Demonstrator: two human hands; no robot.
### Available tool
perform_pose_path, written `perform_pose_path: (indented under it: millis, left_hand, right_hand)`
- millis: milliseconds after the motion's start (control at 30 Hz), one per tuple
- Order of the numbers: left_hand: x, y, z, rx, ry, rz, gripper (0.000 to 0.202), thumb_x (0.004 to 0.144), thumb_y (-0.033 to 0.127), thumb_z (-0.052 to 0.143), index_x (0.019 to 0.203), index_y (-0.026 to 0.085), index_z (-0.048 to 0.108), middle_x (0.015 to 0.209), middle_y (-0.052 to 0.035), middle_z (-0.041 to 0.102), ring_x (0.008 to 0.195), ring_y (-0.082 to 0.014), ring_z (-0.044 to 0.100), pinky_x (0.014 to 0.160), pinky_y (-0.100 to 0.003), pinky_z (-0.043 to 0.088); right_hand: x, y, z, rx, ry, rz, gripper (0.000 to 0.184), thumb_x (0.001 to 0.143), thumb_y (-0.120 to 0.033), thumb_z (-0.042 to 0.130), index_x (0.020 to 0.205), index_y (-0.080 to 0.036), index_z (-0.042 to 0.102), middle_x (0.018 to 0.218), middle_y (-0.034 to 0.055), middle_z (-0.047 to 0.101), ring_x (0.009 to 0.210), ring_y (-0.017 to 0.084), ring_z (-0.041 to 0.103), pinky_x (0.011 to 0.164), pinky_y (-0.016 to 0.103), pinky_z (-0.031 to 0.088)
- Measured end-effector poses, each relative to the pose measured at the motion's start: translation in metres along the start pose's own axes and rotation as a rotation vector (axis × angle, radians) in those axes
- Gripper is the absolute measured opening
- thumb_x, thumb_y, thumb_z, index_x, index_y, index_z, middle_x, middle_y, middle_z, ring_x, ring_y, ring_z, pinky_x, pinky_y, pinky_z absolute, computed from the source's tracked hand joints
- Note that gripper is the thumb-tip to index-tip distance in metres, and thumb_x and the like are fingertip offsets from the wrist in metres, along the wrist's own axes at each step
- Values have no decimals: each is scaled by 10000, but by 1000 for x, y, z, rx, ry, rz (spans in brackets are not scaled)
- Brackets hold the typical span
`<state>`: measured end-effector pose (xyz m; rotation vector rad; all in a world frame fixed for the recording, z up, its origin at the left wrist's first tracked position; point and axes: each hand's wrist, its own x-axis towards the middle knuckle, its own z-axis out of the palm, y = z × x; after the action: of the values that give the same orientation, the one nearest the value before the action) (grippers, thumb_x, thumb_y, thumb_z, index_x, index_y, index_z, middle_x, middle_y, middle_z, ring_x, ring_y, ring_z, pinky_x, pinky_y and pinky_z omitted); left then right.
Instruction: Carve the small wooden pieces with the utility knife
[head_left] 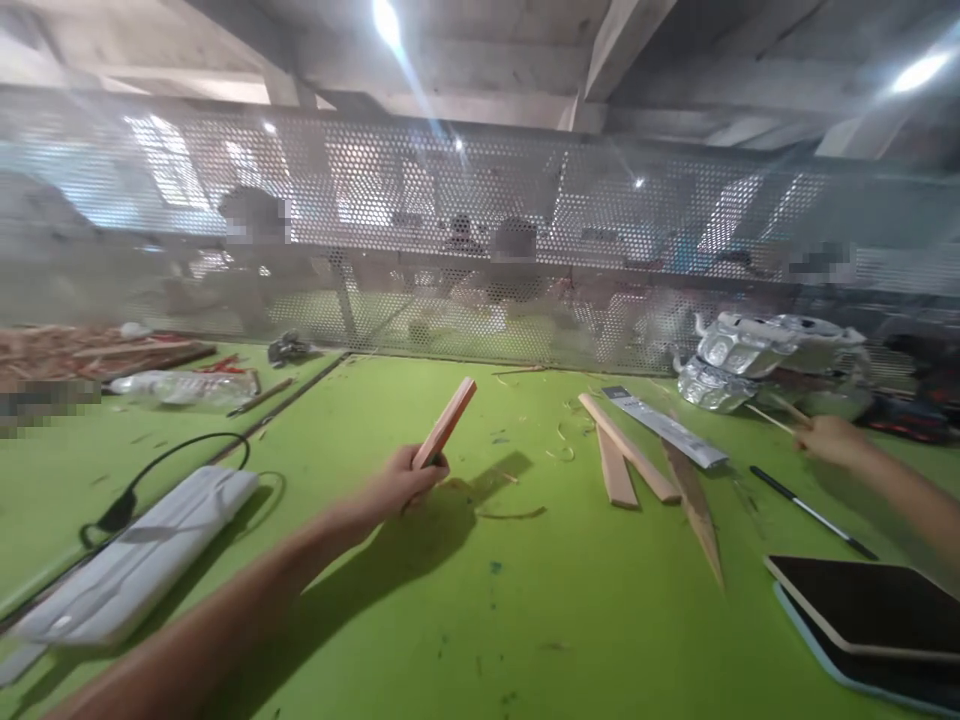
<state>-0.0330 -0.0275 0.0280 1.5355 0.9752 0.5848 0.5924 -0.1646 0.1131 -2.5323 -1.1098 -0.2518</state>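
My left hand (pixel 405 482) is closed around the lower end of a flat reddish wooden stick (pixel 447 421), holding it tilted up over the green table (pixel 480 620). My right hand (pixel 829 438) is out at the right, fingers closed on a thin wooden skewer (pixel 772 410) that points left toward a crumpled foil heap (pixel 757 360). Between the hands lie loose wooden strips (pixel 626 460) and a pointed sliver (pixel 697 510).
A white power bank (pixel 142 555) with a black cable lies at the left. A silver packet (pixel 664 427), a black pen (pixel 814 512) and a dark tablet (pixel 870 605) sit at the right. A perforated metal screen (pixel 480 260) backs the table; people sit behind it.
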Motion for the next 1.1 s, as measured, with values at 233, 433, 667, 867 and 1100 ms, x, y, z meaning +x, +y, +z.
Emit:
perform_pose_path:
  millis: [233, 433, 667, 867, 1100]
  left_hand:
    - [10, -8, 5, -70, -4, 84, 242, 798, 362, 739, 887, 194, 590, 537, 101, 450, 468, -96, 409, 463, -223, 329]
    - [13, -7, 19, -130, 2, 149, 229, 824, 355, 745, 845, 201, 578, 534, 100, 464, 436, -84, 400, 448, -223, 362]
    - [8, 5, 8, -203, 187, 148, 329, 796, 427, 832, 845, 177, 624, 554, 87, 483, 451, -91, 433, 449, -228, 371]
    - [11, 7, 1, -201, 185, 152, 335, 840, 412, 843, 956, 123, 721, 616, 71, 497, 496, -95, 452, 476, -241, 386]
    - [8, 7, 10, -142, 125, 151, 207, 904, 326, 774, 918, 120, 757, 636, 32, 540, 501, -97, 423, 474, -247, 376]
  right_hand:
    - [-107, -102, 1, 585, -295, -43, 207, 863, -396, 792, 863, -190, 809, 599, 62, 621, 462, 156, 452, 503, 350, 361]
    - [-184, -205, 23, 596, -435, -270, 279, 898, -464, 761, 991, -213, 841, 614, 10, 617, 439, 117, 399, 433, 282, 281]
    - [-210, -302, 58, 706, -580, -442, 364, 913, -518, 742, 1024, -190, 854, 629, 4, 607, 471, 106, 354, 453, 277, 244]
    - [-215, -313, 83, 715, -604, -448, 308, 940, -452, 717, 1041, -194, 853, 676, 22, 658, 504, 130, 417, 501, 282, 315]
    - [-227, -303, 92, 765, -553, -429, 218, 924, -380, 743, 907, -183, 835, 840, 100, 786, 701, 225, 635, 666, 365, 485]
